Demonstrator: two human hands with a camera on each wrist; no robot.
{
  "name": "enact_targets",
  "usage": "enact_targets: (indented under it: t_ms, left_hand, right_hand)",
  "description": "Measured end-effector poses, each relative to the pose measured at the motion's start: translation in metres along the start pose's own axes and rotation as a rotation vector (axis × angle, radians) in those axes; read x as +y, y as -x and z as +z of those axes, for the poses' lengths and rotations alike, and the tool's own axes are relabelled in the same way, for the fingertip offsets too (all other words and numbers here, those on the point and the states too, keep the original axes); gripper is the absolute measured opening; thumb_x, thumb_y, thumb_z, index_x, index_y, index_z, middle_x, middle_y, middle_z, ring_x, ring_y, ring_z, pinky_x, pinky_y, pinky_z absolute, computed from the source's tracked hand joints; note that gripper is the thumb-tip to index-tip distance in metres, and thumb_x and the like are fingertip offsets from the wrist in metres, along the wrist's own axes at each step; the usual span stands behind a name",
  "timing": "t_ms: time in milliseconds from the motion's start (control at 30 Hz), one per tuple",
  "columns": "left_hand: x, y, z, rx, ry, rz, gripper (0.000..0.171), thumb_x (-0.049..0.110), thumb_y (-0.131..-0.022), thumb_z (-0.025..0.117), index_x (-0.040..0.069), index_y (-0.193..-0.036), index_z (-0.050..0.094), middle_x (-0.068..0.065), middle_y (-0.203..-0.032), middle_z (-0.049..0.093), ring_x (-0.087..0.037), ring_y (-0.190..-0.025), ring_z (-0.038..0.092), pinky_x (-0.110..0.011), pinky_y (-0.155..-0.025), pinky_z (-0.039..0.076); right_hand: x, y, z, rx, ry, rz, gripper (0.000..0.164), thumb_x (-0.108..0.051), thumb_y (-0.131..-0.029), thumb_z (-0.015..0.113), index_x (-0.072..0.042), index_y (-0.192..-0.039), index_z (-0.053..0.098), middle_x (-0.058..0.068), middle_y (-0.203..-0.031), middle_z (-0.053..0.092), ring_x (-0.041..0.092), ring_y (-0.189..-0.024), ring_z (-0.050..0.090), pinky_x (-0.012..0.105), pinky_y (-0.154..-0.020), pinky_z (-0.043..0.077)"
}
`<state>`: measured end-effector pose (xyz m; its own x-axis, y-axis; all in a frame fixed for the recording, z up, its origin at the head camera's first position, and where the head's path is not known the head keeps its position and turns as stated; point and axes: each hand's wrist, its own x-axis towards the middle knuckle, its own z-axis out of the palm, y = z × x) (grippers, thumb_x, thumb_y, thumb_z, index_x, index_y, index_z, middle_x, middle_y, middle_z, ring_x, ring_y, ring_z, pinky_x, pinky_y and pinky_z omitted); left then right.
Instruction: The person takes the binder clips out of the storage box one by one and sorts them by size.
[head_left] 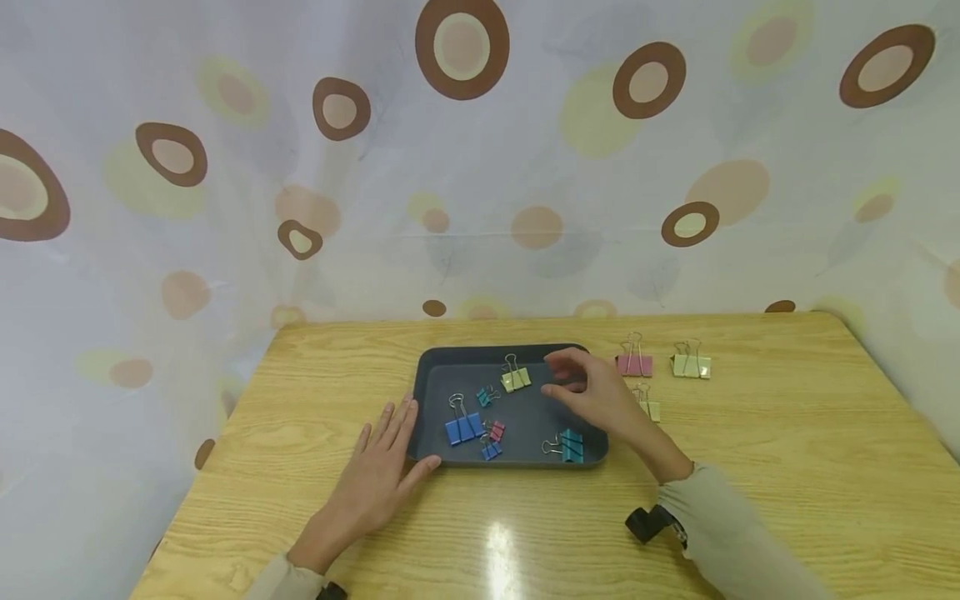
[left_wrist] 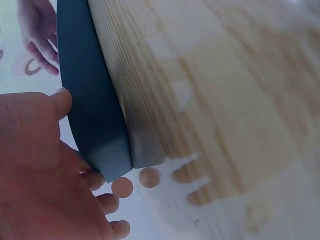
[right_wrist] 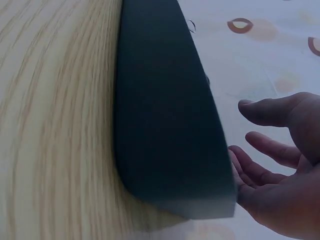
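A dark grey tray [head_left: 517, 465] holds binder clips of mixed sizes. Inside lie a large blue binder clip [head_left: 465, 428], a yellow-green one [head_left: 516, 381], a teal one [head_left: 572, 447], and small teal [head_left: 487, 397], pink [head_left: 496, 431] and blue [head_left: 491, 451] ones. My left hand [head_left: 382, 471] is spread at the tray's left side; in the left wrist view its thumb and fingertips touch the tray wall [left_wrist: 95, 100]. Over the tray's right part hovers my right hand [head_left: 596, 396], fingers loosely bent, a gap between thumb and fingers. The right wrist view shows nothing in that hand [right_wrist: 285, 155].
Right of the tray, a pink binder clip [head_left: 634, 366] and a pale yellow one [head_left: 691, 367] stand on the wooden table [head_left: 787, 433]. Another pale clip [head_left: 654, 411] is partly hidden behind my right hand. A patterned curtain [head_left: 495, 275] hangs along the table's back edge.
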<state>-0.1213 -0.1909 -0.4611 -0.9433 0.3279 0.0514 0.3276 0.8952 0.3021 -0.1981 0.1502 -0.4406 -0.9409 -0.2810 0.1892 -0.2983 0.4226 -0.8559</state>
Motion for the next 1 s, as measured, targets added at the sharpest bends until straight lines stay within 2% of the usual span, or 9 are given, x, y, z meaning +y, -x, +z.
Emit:
enact_targets:
  t_ms: [167,333,733,1000]
  left_hand:
    - [0.001,0.000,0.000,0.004,-0.003,0.002,0.084,0.055,-0.105,0.050,0.004,-0.164,0.019,-0.011,-0.170,0.014,-0.038,-0.155,0.015,-0.065,-0.121,0.016]
    - [0.001,0.000,-0.001,-0.012,-0.001,-0.003,0.085,0.055,-0.105,0.050,0.004,-0.164,0.017,-0.010,-0.171,0.013,-0.038,-0.156,0.014,-0.064,-0.121,0.016]
    - [-0.001,-0.001,0.000,-0.012,-0.009,-0.001,0.085,0.056,-0.105,0.049,0.004,-0.164,0.017,-0.010,-0.171,0.013,-0.037,-0.156,0.014,-0.064,-0.121,0.016]
    - [-0.001,-0.001,0.000,-0.006,-0.009,0.003,0.085,0.056,-0.105,0.049,0.003,-0.164,0.018,-0.010,-0.171,0.013,-0.038,-0.155,0.014,-0.065,-0.120,0.017]
  right_hand:
    - [0.000,-0.010,0.014,0.000,0.003,0.040,0.049,-0.009,-0.092,0.078,0.004,-0.136,0.060,0.025,-0.126,0.063,0.039,-0.112,0.063,0.046,-0.094,0.057]
    - [0.002,-0.020,0.026,-0.001,0.037,0.084,0.048,-0.009,-0.091,0.078,0.005,-0.134,0.060,0.025,-0.125,0.062,0.038,-0.113,0.061,0.046,-0.095,0.056]
    - [0.006,-0.034,0.051,0.021,0.186,0.142,0.044,-0.007,-0.088,0.080,0.002,-0.129,0.065,0.022,-0.123,0.065,0.038,-0.114,0.061,0.053,-0.096,0.051]
    - [0.010,-0.039,0.059,0.043,0.222,0.102,0.031,-0.002,-0.087,0.080,0.003,-0.117,0.072,0.019,-0.111,0.067,0.035,-0.103,0.061,0.052,-0.090,0.051]
